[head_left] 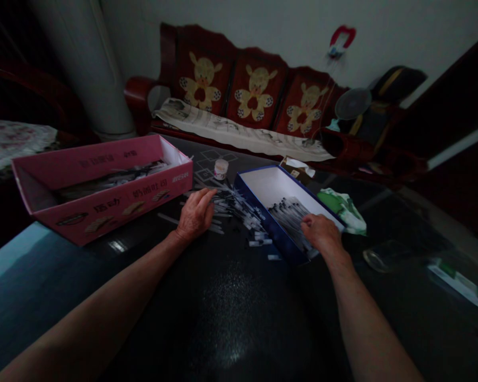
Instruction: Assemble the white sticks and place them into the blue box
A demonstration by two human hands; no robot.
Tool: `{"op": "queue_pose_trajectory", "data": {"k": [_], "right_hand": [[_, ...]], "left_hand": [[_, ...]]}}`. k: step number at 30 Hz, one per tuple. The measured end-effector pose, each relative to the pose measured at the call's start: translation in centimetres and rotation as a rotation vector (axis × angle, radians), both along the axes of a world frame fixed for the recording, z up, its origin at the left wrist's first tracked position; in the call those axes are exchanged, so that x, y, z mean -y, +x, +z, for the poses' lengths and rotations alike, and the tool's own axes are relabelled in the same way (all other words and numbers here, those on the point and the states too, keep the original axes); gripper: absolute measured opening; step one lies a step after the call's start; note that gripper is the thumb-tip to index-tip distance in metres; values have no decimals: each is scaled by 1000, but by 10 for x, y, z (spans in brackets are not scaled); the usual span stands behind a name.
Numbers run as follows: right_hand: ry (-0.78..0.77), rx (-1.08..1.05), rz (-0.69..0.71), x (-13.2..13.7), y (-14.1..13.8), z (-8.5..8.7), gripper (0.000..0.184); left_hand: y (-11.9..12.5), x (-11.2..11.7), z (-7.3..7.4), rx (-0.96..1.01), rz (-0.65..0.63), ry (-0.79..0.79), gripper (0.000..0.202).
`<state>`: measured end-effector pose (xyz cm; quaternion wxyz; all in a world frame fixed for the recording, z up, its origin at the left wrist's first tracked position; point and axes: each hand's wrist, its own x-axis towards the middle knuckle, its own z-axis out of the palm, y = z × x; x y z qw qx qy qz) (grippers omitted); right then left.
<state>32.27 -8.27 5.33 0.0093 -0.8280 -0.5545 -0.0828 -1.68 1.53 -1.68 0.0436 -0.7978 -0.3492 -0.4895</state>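
My left hand (197,213) is at the left side of a loose pile of pen parts (239,207), clear tubes and short dark and white pieces. Its fingers are bent together, and what they hold, if anything, is hidden. Over the near right side of a shallow blue box (279,239) with a white inside is my right hand (322,232), fingers closed. I cannot make out what is in them. Slim clear pens with dark ends (290,215) lie side by side in that box. A long pink box (131,201) to the left holds more thin sticks (115,178).
A small round tub (220,168) stands behind the pile. Beyond the blue box are a small brown box (297,168) and a green and white packet (342,209). A glass dish (376,260) and a white strip-like object (460,284) lie right. A wooden sofa (258,50) stands behind the dark table (175,323).
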Motion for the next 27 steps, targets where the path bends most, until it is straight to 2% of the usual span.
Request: {"op": "queue_pose_trajectory", "data": {"k": [3, 5, 6, 7, 10, 14, 19, 23, 27], "right_hand": [[209, -17, 76, 2, -10, 3, 29], [398, -105, 228, 5, -27, 9, 25], [440, -175, 322, 7, -37, 11, 22], [439, -239, 414, 8, -49, 13, 20], [273, -352, 611, 10, -88, 11, 14], [109, -382, 690, 2, -137, -4, 16], [78, -289, 737, -12, -190, -20, 16], [84, -211, 696, -15, -207, -31, 15], [68, -182, 648, -15, -202, -41, 15]], "left_hand": [[0, 0, 1, -11, 5, 7, 37], [1, 0, 1, -27, 8, 12, 34], [2, 1, 1, -34, 9, 12, 32], [2, 1, 1, -36, 10, 10, 30], [1, -1, 1, -7, 19, -18, 29], [-9, -10, 1, 135, 124, -107, 30], [-22, -23, 1, 361, 197, -140, 28], [-21, -25, -1, 387, 190, -164, 28], [-19, -24, -2, 392, 166, -170, 29]]}}
